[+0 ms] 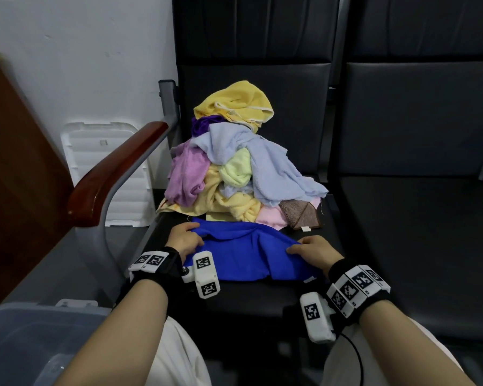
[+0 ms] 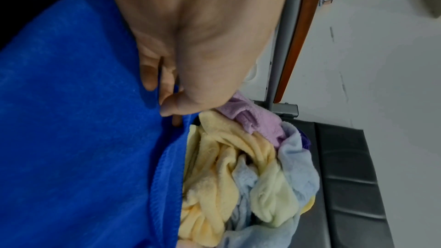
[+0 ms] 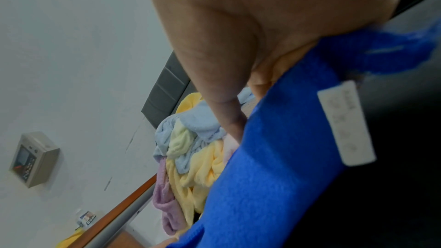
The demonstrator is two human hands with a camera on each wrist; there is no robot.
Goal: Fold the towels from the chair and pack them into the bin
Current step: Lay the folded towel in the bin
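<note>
A bright blue towel (image 1: 246,254) lies crumpled on the front of the black chair seat (image 1: 262,302). My left hand (image 1: 183,238) pinches its left edge, thumb and fingers curled on the cloth (image 2: 83,120). My right hand (image 1: 310,250) pinches the towel's right side; its white label (image 3: 346,122) hangs beside the palm. Behind the blue towel rises a heap of towels (image 1: 234,168): yellow on top, then purple, light blue, pink, pale green and a brown one. A clear grey bin (image 1: 34,338) sits at the lower left.
The chair's wooden armrest (image 1: 115,174) on a grey metal frame runs along the left of the seat. A second black seat (image 1: 418,246) adjoins on the right. A white foam panel (image 1: 106,162) leans on the wall, a brown board (image 1: 14,162) at far left.
</note>
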